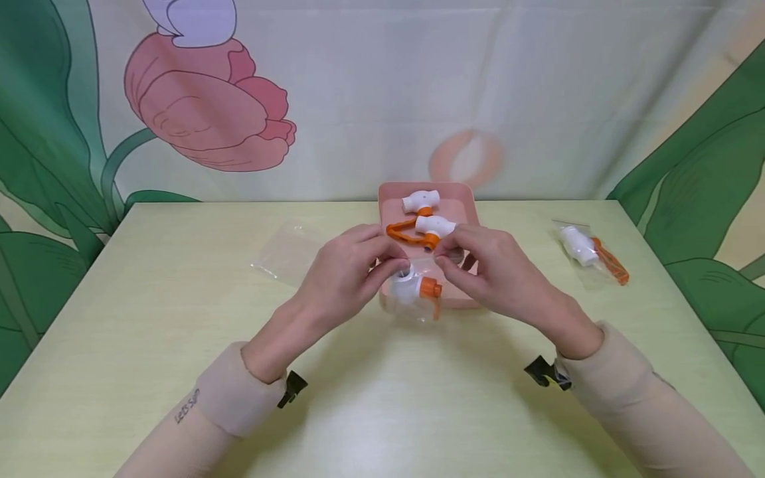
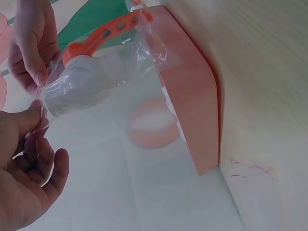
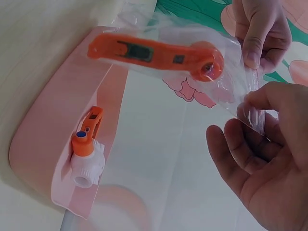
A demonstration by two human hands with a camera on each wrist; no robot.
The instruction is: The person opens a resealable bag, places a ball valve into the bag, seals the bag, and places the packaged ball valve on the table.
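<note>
A clear plastic bag [image 1: 422, 315] hangs between my two hands, over the near part of the pink tray. Inside it is a white plastic ball valve [image 1: 408, 287] with an orange handle [image 3: 144, 54]. My left hand [image 1: 352, 264] pinches one side of the bag's top edge between thumb and finger. The other side of that edge is pinched by my right hand [image 1: 495, 271]. Whether the bag's mouth is sealed, I cannot tell. Behind the bag, two white valves with orange handles, a far one [image 1: 421, 200] and a nearer one [image 1: 436, 226], lie in the tray.
The pink tray [image 1: 387, 194] stands at the table's back edge, before a printed curtain [image 1: 358, 99]. To the right lies another bagged valve [image 1: 578, 245] with an orange handle. A flat clear bag [image 1: 289, 251] lies left of the tray.
</note>
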